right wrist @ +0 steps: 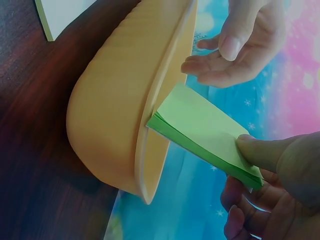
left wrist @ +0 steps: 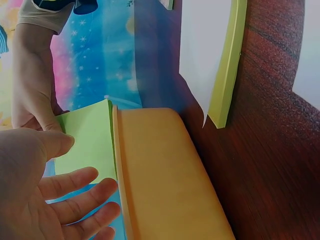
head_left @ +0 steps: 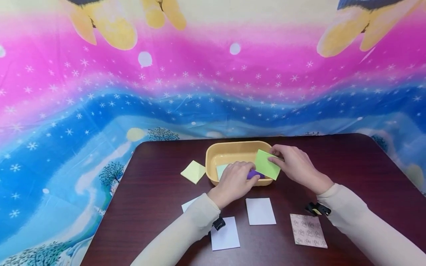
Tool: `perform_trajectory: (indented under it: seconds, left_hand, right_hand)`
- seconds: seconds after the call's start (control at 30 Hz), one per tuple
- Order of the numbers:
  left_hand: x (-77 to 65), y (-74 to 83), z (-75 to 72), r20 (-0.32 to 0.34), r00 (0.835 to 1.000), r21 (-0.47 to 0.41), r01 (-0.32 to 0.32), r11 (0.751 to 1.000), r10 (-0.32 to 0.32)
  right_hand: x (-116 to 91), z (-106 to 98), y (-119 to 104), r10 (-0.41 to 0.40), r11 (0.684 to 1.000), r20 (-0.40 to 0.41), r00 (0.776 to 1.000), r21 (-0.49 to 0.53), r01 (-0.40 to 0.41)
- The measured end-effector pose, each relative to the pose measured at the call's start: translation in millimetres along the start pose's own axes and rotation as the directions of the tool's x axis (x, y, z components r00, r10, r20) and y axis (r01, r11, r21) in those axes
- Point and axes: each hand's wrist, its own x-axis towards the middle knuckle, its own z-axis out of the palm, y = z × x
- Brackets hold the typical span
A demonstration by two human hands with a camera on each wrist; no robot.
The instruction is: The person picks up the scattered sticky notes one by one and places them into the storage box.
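A dark wood table (head_left: 349, 173) bears a yellow tub (head_left: 213, 155), a yellow pad (head_left: 193, 171), white cards (head_left: 260, 211) and a patterned card (head_left: 308, 230).

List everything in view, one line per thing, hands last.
tub: 1, yellow-orange, far middle of table
green pad: 1, green, over tub's right rim, pinched by right hand
purple thing: 1, purple, in tub, partly hidden
pale pad: 1, light green, in tub
yellow pad: 1, pale yellow, left of tub
white pads: 3, white, near edge, one half hidden
patterned pad: 1, tan, near right
table: 1, dark brown
backdrop: 1, pink and blue
left hand: over tub, fingers relaxed
right hand: holds green pad
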Motion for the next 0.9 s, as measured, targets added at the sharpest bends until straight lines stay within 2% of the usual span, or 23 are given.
perform_trajectory:
  seconds: [0.5, 0.9]
  left_hand:
    - [2.3, -7.5, -4.7, -0.033, 0.999, 0.011, -0.008, 1.0, 0.009]
    - [1.5, -12.2, -4.7, -0.017, 0.999, 0.003, 0.033, 0.999, -0.033]
  right_hand:
    - [13.9, 5.3, -11.5, -0.006, 1.0, 0.022, 1.0, 0.0, 0.006]
    - [23.6, 15.1, -8.4, -0.002, 1.0, 0.057, 0.998, -0.002, 0.002]
